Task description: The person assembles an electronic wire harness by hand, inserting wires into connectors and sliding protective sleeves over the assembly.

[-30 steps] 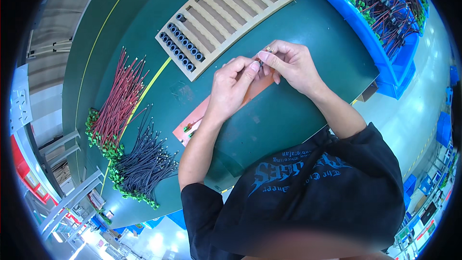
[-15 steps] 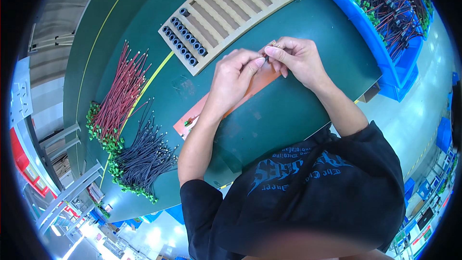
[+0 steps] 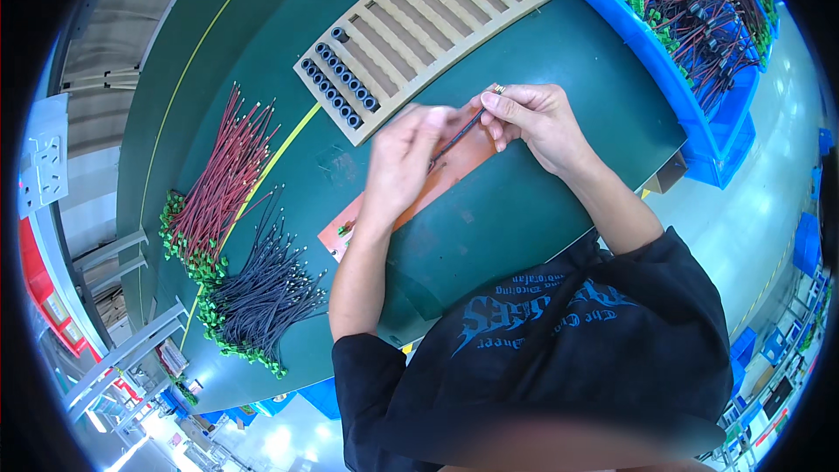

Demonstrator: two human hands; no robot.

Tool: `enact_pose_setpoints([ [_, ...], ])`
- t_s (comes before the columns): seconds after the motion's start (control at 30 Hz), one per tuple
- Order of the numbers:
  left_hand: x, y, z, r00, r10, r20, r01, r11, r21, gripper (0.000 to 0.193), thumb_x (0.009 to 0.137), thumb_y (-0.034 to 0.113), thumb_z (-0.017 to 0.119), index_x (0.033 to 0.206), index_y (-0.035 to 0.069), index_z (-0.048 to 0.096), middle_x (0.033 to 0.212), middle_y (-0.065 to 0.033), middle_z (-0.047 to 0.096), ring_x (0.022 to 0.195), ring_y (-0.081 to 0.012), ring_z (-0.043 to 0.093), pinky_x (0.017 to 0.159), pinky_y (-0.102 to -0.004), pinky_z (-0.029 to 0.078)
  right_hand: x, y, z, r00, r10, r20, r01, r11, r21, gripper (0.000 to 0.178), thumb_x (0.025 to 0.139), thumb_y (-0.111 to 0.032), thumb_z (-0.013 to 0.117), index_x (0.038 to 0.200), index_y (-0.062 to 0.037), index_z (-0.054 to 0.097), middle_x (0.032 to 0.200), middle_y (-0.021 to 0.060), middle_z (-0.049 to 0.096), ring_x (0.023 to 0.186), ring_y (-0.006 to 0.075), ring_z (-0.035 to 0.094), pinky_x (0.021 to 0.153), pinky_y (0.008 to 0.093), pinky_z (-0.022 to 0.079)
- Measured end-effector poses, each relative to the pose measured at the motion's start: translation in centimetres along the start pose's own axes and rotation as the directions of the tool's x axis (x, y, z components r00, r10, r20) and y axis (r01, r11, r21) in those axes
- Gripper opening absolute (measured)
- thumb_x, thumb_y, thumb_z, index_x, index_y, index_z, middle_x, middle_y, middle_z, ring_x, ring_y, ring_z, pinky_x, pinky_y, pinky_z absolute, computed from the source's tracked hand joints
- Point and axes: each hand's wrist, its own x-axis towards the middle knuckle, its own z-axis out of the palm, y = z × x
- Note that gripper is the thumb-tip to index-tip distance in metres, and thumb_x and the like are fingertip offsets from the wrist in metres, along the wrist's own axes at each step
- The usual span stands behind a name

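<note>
My right hand [image 3: 535,120] pinches dark wires [image 3: 463,129] near their gold-coloured metal ends. From its fingertips the wires slant down and left over an orange strip-shaped board [image 3: 450,173]. My left hand [image 3: 400,162] is beside the wires' lower stretch, its fingers smeared by motion, so I cannot tell whether they grip anything. A small green connector [image 3: 343,229] is at the board's near left end, partly beside my left forearm.
Red wires [image 3: 223,170] and black wires [image 3: 266,293] with green connectors lie bundled at left. Beyond my hands, a slotted wooden tray [image 3: 419,22] holds several black rings [image 3: 336,79]. A blue bin [image 3: 647,48] full of wire assemblies stands at right, by the green table's [image 3: 516,218] edge.
My left hand has drawn away from the right fingertips, to the left and down. A length of dark wire now shows between the hands. My right hand keeps its pinch, almost in place.
</note>
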Motion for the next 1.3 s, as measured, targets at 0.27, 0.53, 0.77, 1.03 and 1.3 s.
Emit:
enact_pose_setpoints([
  [0.27,-4.5,0.7,-4.1,0.974,-0.217,0.064,0.205,0.967,0.152,0.026,0.100,0.019,0.063,0.109,-0.003,0.072,0.085,-0.0111,0.069,0.071,-0.0154,0.064,0.069,-0.0294,0.051,0.1,-0.4,0.0,1.000,-0.004,-0.008,0.004,1.000,0.003,0.026,0.099,-0.021,0.067,0.101,0.0041,0.073,0.077,0.0030,0.067,0.065,0.0068,0.062,0.056,0.0225,0.054],
  [0.53,-5.9,-1.5,-3.0,0.999,-0.010,-0.051,0.018,0.989,0.145,0.023,0.095,0.010,0.068,0.115,-0.002,0.072,0.076,-0.0041,0.062,0.068,-0.0107,0.057,0.064,-0.0264,0.048,0.4,-0.2,0.7,0.998,0.050,0.034,-0.056,0.979,0.196,0.023,0.099,-0.019,0.067,0.101,0.0035,0.072,0.079,0.0040,0.069,0.063,0.0073,0.060,0.056,0.0232,0.050],
  [0.77,-7.0,-2.8,-4.2,0.995,-0.094,0.025,0.096,0.992,-0.078,0.032,0.100,0.023,0.064,0.122,0.000,0.069,0.081,-0.0018,0.062,0.073,-0.0091,0.053,0.066,-0.0249,0.042,0.4,-0.6,1.7,0.997,0.019,0.080,-0.037,0.971,0.235,0.024,0.099,-0.019,0.066,0.104,0.0039,0.072,0.078,0.0039,0.068,0.063,0.0077,0.060,0.055,0.0227,0.049],
  [1.03,-6.6,-2.3,-3.9,0.984,-0.166,0.065,0.169,0.985,-0.040,0.036,0.105,0.030,0.056,0.118,-0.001,0.069,0.074,0.0039,0.053,0.061,-0.0050,0.038,0.055,-0.0226,0.030,0.0,-0.1,1.8,0.984,-0.149,0.098,0.148,0.989,0.017,0.025,0.099,-0.020,0.067,0.102,0.0041,0.073,0.074,0.0044,0.065,0.061,0.0083,0.061,0.052,0.0206,0.049],
  [1.3,-6.4,-1.4,-3.4,0.986,-0.145,0.080,0.131,0.979,0.158,0.019,0.098,0.013,0.062,0.110,-0.002,0.066,0.079,-0.0054,0.067,0.073,-0.0132,0.062,0.072,-0.0284,0.050,0.0,-0.3,1.6,0.973,-0.213,0.088,0.220,0.972,-0.085,0.024,0.099,-0.016,0.066,0.100,0.0065,0.073,0.082,0.0078,0.065,0.063,0.0106,0.060,0.054,0.0228,0.049],
])
